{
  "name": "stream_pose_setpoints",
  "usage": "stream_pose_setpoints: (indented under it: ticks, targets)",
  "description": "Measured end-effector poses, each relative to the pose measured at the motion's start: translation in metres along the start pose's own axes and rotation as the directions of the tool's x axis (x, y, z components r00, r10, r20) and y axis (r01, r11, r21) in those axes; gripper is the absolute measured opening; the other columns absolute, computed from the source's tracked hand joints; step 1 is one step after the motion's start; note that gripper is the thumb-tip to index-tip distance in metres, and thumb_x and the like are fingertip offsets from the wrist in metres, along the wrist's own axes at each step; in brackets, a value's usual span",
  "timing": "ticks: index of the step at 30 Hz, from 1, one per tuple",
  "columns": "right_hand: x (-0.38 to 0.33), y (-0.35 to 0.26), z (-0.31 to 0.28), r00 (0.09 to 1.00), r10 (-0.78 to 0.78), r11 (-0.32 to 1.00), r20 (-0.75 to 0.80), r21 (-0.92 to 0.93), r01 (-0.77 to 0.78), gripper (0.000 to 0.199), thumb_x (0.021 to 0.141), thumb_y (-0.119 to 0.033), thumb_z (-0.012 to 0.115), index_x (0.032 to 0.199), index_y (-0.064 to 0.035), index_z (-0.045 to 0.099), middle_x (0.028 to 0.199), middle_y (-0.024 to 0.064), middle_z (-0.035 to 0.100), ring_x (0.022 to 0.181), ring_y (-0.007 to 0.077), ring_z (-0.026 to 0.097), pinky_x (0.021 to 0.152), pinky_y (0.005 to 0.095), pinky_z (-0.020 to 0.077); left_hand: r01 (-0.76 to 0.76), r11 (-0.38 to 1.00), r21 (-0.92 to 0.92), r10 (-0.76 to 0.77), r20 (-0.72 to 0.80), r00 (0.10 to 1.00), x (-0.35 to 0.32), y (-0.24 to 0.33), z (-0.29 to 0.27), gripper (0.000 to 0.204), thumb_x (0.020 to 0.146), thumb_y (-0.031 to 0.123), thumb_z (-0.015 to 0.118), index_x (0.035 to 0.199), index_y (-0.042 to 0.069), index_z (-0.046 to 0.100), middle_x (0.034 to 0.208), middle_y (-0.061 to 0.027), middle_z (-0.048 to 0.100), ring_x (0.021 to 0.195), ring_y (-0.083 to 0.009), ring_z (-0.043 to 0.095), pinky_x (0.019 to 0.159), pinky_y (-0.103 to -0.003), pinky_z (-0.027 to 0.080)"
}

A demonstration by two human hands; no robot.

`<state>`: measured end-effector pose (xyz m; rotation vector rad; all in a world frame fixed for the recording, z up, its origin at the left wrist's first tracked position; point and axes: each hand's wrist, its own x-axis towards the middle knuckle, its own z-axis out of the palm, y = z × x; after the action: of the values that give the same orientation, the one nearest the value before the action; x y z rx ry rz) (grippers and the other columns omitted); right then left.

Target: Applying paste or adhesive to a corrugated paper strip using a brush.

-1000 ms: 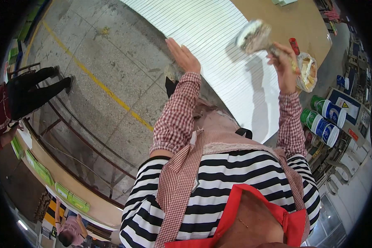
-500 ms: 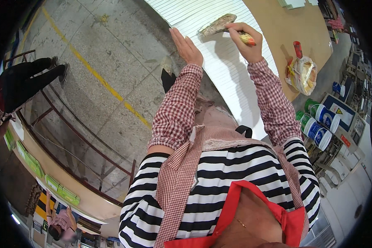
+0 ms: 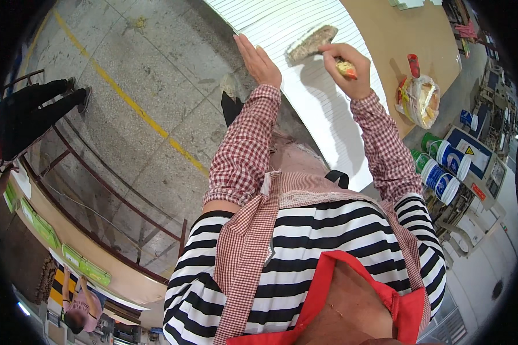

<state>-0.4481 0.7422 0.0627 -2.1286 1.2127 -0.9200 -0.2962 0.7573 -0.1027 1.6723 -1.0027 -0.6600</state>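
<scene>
My right hand (image 3: 351, 69) is closed round the yellow and red handle of a wide brush (image 3: 315, 41) with pale, matted bristles. The bristles are over a long white surface (image 3: 282, 14) crossed by many thin parallel lines, like the edges of overlapped sheets. Whether they touch it I cannot tell. My left hand (image 3: 260, 62) lies flat along the left edge of this white surface, fingers stretched out and holding nothing.
A tan table (image 3: 385, 34) carries a plastic-lined tub (image 3: 423, 103) of pale paste with a red-handled tool (image 3: 413, 66). Blue and green buckets (image 3: 443, 181) stand at right. Dark metal rails (image 3: 106, 178) run at left, near a person's legs (image 3: 40, 106); another person (image 3: 85, 305) works at lower left.
My right hand has shifted slightly right and down, and the brush has turned a little. My left hand stays flat at the edge. The person at lower left has moved their arms.
</scene>
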Motion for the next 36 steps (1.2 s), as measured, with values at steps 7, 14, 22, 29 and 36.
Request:
stream_pose_setpoints:
  ticks: [7,14,22,29,36]
  targets:
    - [-0.063,-0.013,-0.038,0.985,0.015,0.988,0.172,-0.156,0.012,0.007,0.075,0.000,0.067,0.082,0.0010,0.064,0.078,0.0103,0.066,0.065,0.0175,0.062,0.060,0.0282,0.0493,0.012,0.999,-0.035,-0.012,-0.008,1.000,0.001,0.000,-0.003,0.053,0.103,0.027,0.019,0.149,0.001,0.010,0.156,-0.0183,0.005,0.144,-0.0331,0.011,0.117,-0.041,0.017]
    - [-0.014,-0.002,-0.013,0.996,-0.024,0.995,0.085,-0.099,0.032,0.008,0.076,0.001,0.067,0.083,0.0006,0.064,0.079,0.0101,0.066,0.066,0.0176,0.061,0.061,0.0270,0.0481,-0.028,0.999,0.032,0.029,-0.045,0.999,0.000,0.001,0.001,0.052,0.103,0.025,0.020,0.149,0.002,0.011,0.156,-0.0173,0.009,0.143,-0.0323,0.014,0.116,-0.040,0.018]
    - [0.015,-0.007,-0.020,0.972,0.216,0.968,0.088,0.107,-0.225,0.011,0.084,-0.007,0.066,0.079,0.0030,0.064,0.072,0.0028,0.064,0.066,0.0057,0.056,0.059,0.0218,0.0460,0.017,0.999,-0.045,-0.019,-0.040,0.999,0.002,0.004,-0.004,0.053,0.103,0.026,0.019,0.149,0.002,0.011,0.156,-0.0175,0.008,0.144,-0.0317,0.012,0.117,-0.041,0.016]
    - [0.054,0.026,0.021,0.997,0.076,0.994,-0.035,0.085,-0.073,0.010,0.083,-0.008,0.066,0.084,0.0020,0.067,0.075,0.0050,0.066,0.067,0.0065,0.057,0.061,0.0228,0.0460,-0.014,1.000,0.000,0.014,-0.038,0.999,0.002,0.002,-0.001,0.053,0.103,0.026,0.018,0.149,0.001,0.010,0.156,-0.0185,0.006,0.144,-0.0317,0.010,0.117,-0.041,0.015]
    - [-0.103,0.029,-0.089,0.882,0.465,0.875,0.081,0.113,-0.472,0.010,0.083,-0.008,0.064,0.082,0.0016,0.066,0.074,0.0042,0.065,0.068,0.0083,0.057,0.061,0.0234,0.0461,0.013,0.998,-0.057,-0.010,0.045,0.999,-0.010,0.013,0.012,0.057,0.103,0.032,0.015,0.149,0.000,0.003,0.156,-0.0182,0.003,0.144,-0.0301,0.008,0.118,-0.038,0.011]
